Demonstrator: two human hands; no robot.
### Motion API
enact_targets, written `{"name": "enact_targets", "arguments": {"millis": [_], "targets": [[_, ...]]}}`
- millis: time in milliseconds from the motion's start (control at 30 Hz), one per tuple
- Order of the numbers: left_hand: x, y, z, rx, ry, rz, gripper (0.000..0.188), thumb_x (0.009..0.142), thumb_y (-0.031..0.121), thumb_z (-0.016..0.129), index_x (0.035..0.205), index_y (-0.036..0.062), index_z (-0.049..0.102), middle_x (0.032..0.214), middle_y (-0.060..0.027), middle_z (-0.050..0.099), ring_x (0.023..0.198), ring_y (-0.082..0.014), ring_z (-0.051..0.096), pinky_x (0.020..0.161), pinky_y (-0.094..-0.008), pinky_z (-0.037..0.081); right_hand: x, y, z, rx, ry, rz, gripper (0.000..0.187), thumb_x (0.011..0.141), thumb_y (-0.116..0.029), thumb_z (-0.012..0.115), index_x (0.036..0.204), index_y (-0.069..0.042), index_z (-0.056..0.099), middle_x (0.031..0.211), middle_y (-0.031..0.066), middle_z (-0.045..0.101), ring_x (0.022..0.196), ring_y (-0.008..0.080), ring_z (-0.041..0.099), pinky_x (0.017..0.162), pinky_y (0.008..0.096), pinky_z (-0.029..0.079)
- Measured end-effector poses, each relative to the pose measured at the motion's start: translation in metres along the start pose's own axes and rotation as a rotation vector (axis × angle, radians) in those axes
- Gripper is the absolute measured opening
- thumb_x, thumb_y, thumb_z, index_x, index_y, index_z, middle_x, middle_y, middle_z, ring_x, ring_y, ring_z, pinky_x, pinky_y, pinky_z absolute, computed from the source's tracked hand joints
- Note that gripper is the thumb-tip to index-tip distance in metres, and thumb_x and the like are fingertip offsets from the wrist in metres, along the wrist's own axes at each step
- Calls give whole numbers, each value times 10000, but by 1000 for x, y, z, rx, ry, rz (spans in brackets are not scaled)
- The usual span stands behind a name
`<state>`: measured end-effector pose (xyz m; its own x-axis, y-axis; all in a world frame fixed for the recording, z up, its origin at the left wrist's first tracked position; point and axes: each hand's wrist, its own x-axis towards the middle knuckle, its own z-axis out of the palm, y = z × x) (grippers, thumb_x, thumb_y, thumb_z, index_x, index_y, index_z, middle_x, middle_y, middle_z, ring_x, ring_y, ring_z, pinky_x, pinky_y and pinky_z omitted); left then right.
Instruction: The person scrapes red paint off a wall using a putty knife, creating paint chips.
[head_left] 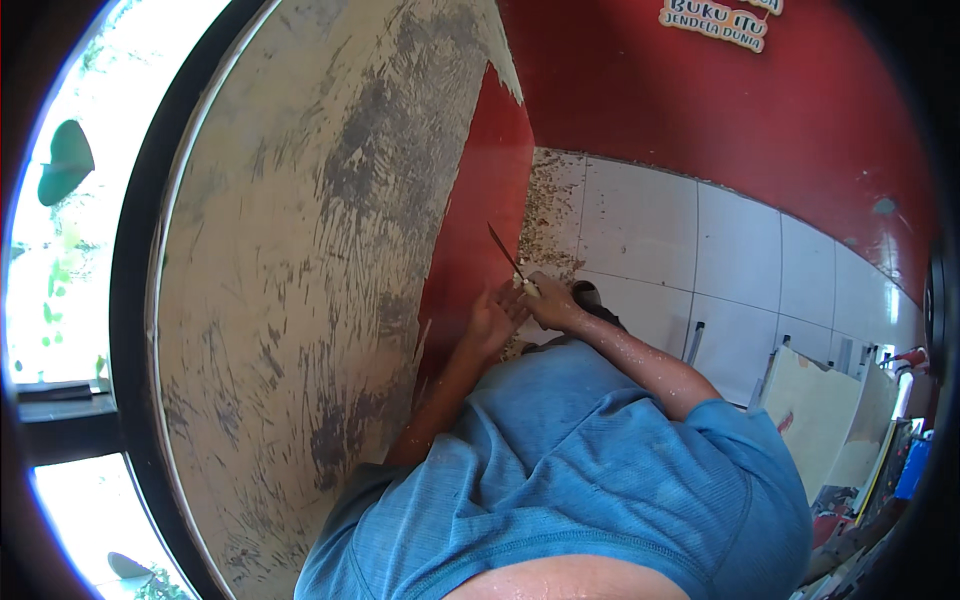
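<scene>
My right hand [551,302] is closed round the pale handle of a knife [506,252]. Its long, narrow, dark blade points up and to the left, away from me. My left hand [494,318] is turned partly palm up just beside it, fingers stretched out and close to the knife's handle; I cannot tell whether they touch. To the left rises a wall, mostly stripped to a rough beige and grey surface [300,230]. A strip of red paint [485,180] remains along its right side, near both hands.
Paint flakes [550,215] litter the white tiled floor [640,225] along the wall's foot. A red wall [700,110] stands ahead, with a sign [715,22] on it. A pale board [810,410] and assorted items are at the right. A dark-framed window [75,270] lies far left.
</scene>
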<state>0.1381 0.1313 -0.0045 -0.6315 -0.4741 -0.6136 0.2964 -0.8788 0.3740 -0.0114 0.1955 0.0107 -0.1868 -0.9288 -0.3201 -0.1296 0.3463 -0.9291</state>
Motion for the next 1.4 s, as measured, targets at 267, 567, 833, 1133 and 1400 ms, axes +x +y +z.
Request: {"name": "enact_targets", "arguments": {"millis": [267, 567, 833, 1133, 1400], "targets": [[30, 39, 54, 11, 59, 58, 495, 897, 474, 451, 1177, 65, 446, 1224, -112, 471, 1139, -242, 441, 981, -414, 343, 62, -20, -60, 165, -76, 231, 284, 792, -139, 533, 1053, -50, 469, 724, 46, 497, 511, 117, 466, 395, 260, 381], [62, 55, 82, -37, 21, 140, 466, 898, 453, 467, 1153, 63, 477, 1200, -92, 499, 1108, -227, 470, 977, -414, 358, 97, -23, -125, 194, -131, 322, 323, 783, -145, 519, 1073, -14, 470, 701, 57, 507, 534, 129, 490, 423, 284, 397], [88, 32, 113, 5, 82, 76, 417, 900, 448, 469, 1123, 96, 466, 1191, -84, 480, 1139, -233, 427, 1000, -416, 314, 91, -32, -153, 91, -126, 355, 232, 778, -143, 538, 969, -25, 477, 677, 53, 479, 510, 130, 459, 414, 287, 381], [106, 14, 128, 26, 84, 45, 410, 902, 440, 469, 1124, 94, 472, 1216, -82, 472, 1147, -229, 415, 1011, -413, 302, 94, -13, -177, 131, -288, 378, 276, 822, -170, 504, 1033, 7, 499, 649, 32, 461, 483, 107, 422, 403, 272, 340], [116, 35, 111, 56, 137, 0, 428, 898, 453, 467, 1122, 89, 481, 1203, -94, 488, 1131, -252, 426, 987, -417, 319, 90, -37, -153, 206, -157, 357, 358, 799, -154, 534, 1133, -42, 472, 713, 34, 504, 498, 113, 468, 420, 259, 383]]}}
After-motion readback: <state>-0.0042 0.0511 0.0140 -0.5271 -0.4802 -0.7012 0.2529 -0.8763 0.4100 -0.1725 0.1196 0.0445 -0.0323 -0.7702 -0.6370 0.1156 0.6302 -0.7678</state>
